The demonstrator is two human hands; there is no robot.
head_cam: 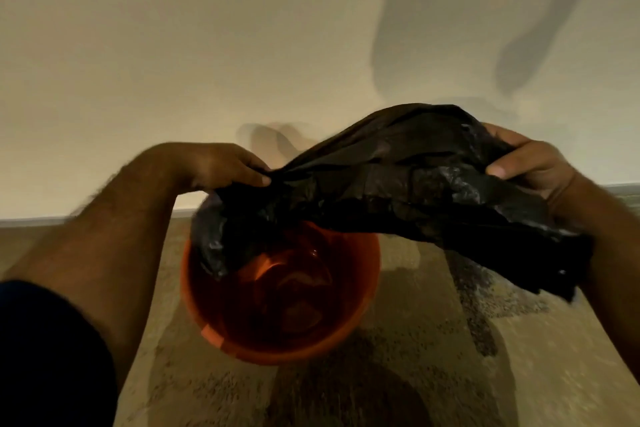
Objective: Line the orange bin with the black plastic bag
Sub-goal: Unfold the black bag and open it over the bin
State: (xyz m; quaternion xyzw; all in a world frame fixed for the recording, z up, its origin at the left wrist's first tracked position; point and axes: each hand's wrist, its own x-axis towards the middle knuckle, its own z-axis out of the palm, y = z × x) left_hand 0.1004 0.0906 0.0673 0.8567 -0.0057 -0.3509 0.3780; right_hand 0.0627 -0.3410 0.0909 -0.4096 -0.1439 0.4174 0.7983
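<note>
Bag: crumpled black plastic bag [398, 191], mouth unopened, one corner drooping into round orange plastic bin [360, 291] below hands.
Hands: left hand [221, 166] and right hand [526, 163] each pinch an end.
Risk: thin film may slip or bunch.

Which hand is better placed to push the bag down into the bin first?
Left, probably. The left hand pinches the black bag almost above the orange bin, where plastic already droops inside. The right hand holds it off to the side.

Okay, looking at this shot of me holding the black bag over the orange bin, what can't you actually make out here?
- Head view: the far rim of the orange bin is hidden behind the black plastic bag.
- The bag's opening can't be found; it is crumpled and motion-blurred.
- Left hand and right hand: fingertips are buried in plastic, so each grip is partly hidden.
- What lies on the bin's bottom is too dark to tell.
</note>
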